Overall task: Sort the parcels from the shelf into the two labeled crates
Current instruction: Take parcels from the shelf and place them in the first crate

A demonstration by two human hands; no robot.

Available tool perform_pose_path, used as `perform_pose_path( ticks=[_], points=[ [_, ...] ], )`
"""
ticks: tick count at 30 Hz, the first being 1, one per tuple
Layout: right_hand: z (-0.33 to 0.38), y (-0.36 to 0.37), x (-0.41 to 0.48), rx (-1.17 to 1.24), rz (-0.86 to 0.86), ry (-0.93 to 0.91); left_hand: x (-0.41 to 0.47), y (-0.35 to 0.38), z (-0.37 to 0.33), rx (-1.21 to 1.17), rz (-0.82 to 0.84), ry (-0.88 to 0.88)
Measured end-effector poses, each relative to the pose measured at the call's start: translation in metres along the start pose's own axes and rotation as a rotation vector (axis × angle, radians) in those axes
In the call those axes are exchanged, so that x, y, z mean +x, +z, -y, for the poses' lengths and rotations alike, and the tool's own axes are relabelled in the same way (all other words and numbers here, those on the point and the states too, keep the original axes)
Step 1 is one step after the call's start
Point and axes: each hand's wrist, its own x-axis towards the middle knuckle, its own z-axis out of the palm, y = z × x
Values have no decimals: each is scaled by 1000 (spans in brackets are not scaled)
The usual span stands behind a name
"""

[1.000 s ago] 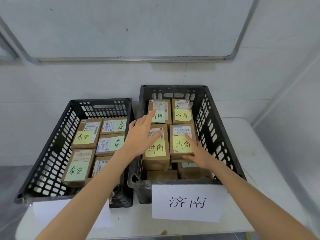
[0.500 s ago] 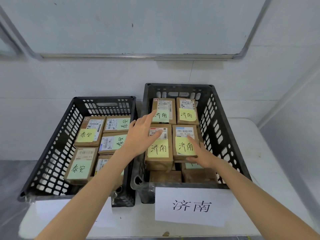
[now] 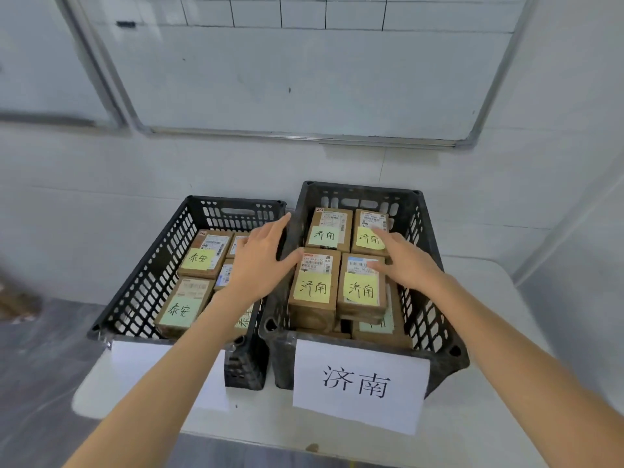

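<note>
Two black slotted crates stand side by side on a white table. The right crate [image 3: 435,265] bears a paper label [image 3: 359,386] and holds several brown parcels with yellow and green notes, such as the front left parcel [image 3: 314,292] and the one beside it [image 3: 361,292]. The left crate [image 3: 148,275] holds several similar parcels [image 3: 182,309]. My left hand [image 3: 260,261] hovers with straight fingers over the wall between the crates, thumb at the front left parcel's top. My right hand [image 3: 408,261] lies flat over the right-hand parcels, holding nothing.
The white table [image 3: 506,383] has bare surface to the right of the crates. A whiteboard [image 3: 304,69] hangs on the tiled wall behind. Grey floor [image 3: 37,383] lies to the left, below the table edge. A white sheet [image 3: 141,369] hangs on the left crate's front.
The camera tilted up and the view shifted. My left hand slid left off the front left parcel toward the crate wall. My right hand moved up and back over the right-hand parcels.
</note>
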Motion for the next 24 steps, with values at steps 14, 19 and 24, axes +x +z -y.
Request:
perform_pose_path(
  ticks=[14,19,24],
  points=[
    [173,-21,-91,14,-126,-501,-180,-126,-5,204,-274,-368],
    [265,10,-137,61,-40,-747,-289,-183,10,296,-400,-586],
    [360,49,-207,93,77,-971,-412,-235,17,346,-503,-783]
  ],
)
